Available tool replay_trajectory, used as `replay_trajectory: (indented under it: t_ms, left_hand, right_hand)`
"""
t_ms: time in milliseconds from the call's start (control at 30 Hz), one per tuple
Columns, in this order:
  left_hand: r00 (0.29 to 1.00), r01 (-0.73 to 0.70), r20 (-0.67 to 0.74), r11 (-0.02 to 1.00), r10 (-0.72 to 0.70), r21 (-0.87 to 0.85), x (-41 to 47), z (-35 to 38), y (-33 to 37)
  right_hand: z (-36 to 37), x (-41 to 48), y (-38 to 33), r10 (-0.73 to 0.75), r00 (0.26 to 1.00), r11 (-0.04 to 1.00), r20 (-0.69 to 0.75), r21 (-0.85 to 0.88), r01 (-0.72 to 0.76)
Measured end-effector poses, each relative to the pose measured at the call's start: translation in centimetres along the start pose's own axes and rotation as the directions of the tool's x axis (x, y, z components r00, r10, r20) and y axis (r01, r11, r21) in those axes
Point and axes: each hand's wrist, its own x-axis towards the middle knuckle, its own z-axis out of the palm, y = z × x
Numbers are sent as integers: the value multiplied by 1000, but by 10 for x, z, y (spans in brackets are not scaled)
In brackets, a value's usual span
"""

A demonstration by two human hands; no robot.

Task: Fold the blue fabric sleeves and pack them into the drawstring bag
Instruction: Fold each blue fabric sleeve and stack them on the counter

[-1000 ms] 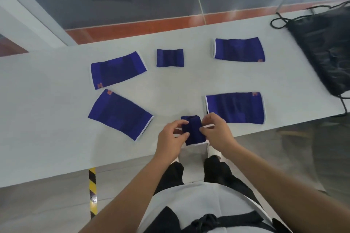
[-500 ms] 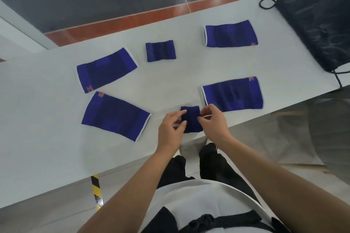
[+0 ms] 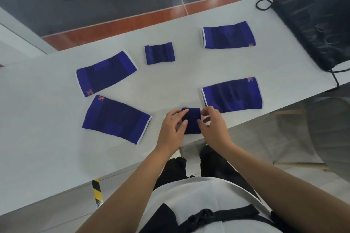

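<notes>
Fingers point(image 3: 184, 123) of left hand point(image 3: 171, 128), right hand point(image 3: 215, 128) pinch folded sleeve point(image 3: 191, 120) sides; long axis front-to-back; drawstring bag point(image 3: 318, 24) far right of sleeve, right hand nearer.

The left hand point(image 3: 171, 128) and the right hand point(image 3: 213, 126) held the little sleeve point(image 3: 191, 119) at the near edge of the counter point(image 3: 47, 138), so both its sides were blocked. Just right of the little sleeve lay the near-right sleeve point(image 3: 232, 95), close to the right hand. Left of it lay the near-left sleeve point(image 3: 116, 120), with a thin bare strip in between. Straight behind it the counter was bare up to the small folded sleeve point(image 3: 160, 53). Far behind it and to the right sat the black bag point(image 3: 318, 19). A bare lane ran that way between the near-right sleeve and the far-right sleeve point(image 3: 228, 35).
</notes>
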Motion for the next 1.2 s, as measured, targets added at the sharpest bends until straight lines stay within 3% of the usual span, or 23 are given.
replay_trajectory:
  t_ms: [67, 167, 267, 333, 467, 633, 800, 900, 967, 1067, 1200]
  left_hand:
    - [998, -68, 18, 986, 66, 154, 0, -5, -2]
    - [983, -182, 43, 889, 180, 421, 2, -11, -8]
    - [964, -266, 169, 758, 206, 596, 4, -8, -15]
    - [955, -294, 236, 695, 181, 656, 6, -7, -19]
    - [953, -301, 250, 599, 169, 742, 9, -7, -29]
    - [950, -304, 281, 593, 133, 746, 9, -10, -24]
    - [964, -218, 257, 770, 73, 599, 15, -18, -9]
    - [988, -131, 126, 907, 87, 399, 36, -37, 6]
    - [995, -93, 15, 936, 94, 340, 61, -55, 12]
    - [999, -8, -36, 884, 28, 468, 107, -76, 14]
    - [998, 11, 42, 760, -51, 650, 165, -82, 22]
  right_hand:
    - [-8, -3, 3, -206, 978, 969, 11, -135, 206]
    - [-21, -1, 8, -491, 858, 752, 152, -423, 505]
    - [-25, 5, 18, -542, 772, 548, 331, -557, 624]
    - [-26, 8, 26, -525, 759, 506, 385, -576, 642]
    - [-23, 12, 32, -517, 763, 531, 388, -553, 642]
    - [-23, 12, 35, -524, 757, 570, 390, -500, 652]
    - [-27, 7, 25, -465, 802, 630, 374, -497, 597]
    - [-37, 3, 12, -447, 842, 723, 304, -432, 540]
    - [-46, 1, 0, -416, 874, 786, 249, -386, 484]
    - [-58, -3, -12, -265, 950, 893, 163, -331, 305]
    - [-68, -14, -17, -71, 997, 978, 41, -192, 77]
